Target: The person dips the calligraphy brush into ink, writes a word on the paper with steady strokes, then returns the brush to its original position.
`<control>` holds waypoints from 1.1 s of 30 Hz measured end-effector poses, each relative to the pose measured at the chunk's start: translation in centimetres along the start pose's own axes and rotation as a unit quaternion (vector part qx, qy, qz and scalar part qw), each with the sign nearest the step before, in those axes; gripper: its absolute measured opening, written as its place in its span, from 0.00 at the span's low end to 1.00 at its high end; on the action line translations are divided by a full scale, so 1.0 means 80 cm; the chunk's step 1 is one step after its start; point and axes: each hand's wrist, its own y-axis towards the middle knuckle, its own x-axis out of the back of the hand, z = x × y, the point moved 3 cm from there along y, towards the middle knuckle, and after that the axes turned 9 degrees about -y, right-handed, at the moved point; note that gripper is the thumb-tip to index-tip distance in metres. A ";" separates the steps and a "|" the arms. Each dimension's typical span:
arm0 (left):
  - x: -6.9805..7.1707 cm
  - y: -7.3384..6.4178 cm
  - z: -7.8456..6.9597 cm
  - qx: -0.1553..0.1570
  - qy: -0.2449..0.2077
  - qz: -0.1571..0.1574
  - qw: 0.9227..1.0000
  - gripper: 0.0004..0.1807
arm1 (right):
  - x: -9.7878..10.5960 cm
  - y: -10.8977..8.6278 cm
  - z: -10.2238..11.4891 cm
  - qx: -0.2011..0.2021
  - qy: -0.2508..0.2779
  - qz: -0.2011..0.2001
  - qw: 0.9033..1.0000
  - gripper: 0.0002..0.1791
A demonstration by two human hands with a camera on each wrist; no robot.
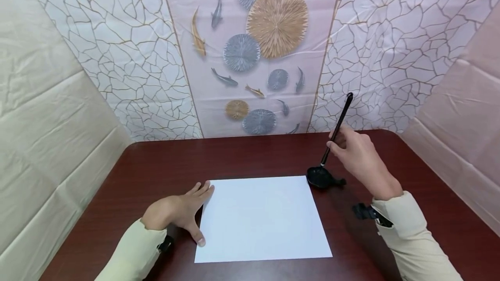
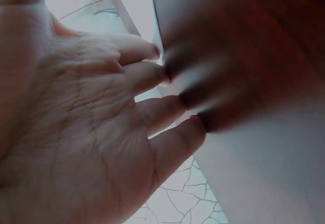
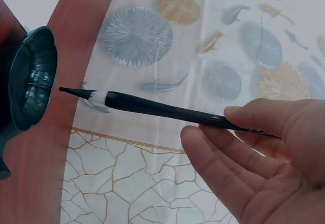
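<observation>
My right hand [image 1: 361, 155] pinches the black handle of a calligraphy brush [image 1: 340, 120], held upright with a slight tilt. In the right wrist view the brush tip is dark and pointed, with a white band at its base, and it stands apart from the ink dish [image 3: 33, 82]. That black, scalloped dish with a short handle sits at the upper right corner of a white sheet of paper [image 1: 263, 220]. Spread fingers of my left hand [image 1: 179, 211] rest on the paper's left edge, thumb lower down. The left wrist view shows the palm and fingertips against the surface.
The dark red-brown table [image 1: 234, 155] has rounded far corners. Behind it hangs a patterned cloth [image 1: 250, 86] with fish and round motifs. Pale cloth walls [image 1: 58, 133] flank the table on both sides.
</observation>
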 end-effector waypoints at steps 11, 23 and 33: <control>-0.002 -0.003 -0.002 0.008 -0.013 -0.002 1.000 0.76 | -0.009 -0.003 -0.002 0.005 0.008 0.019 1.000 0.08; 0.000 -0.007 -0.001 0.009 -0.010 -0.012 1.000 0.76 | -0.022 0.004 0.000 0.007 0.001 0.029 1.000 0.07; -0.003 -0.009 -0.014 0.009 0.024 -0.009 1.000 0.75 | -0.018 0.001 0.006 0.008 -0.013 0.015 1.000 0.07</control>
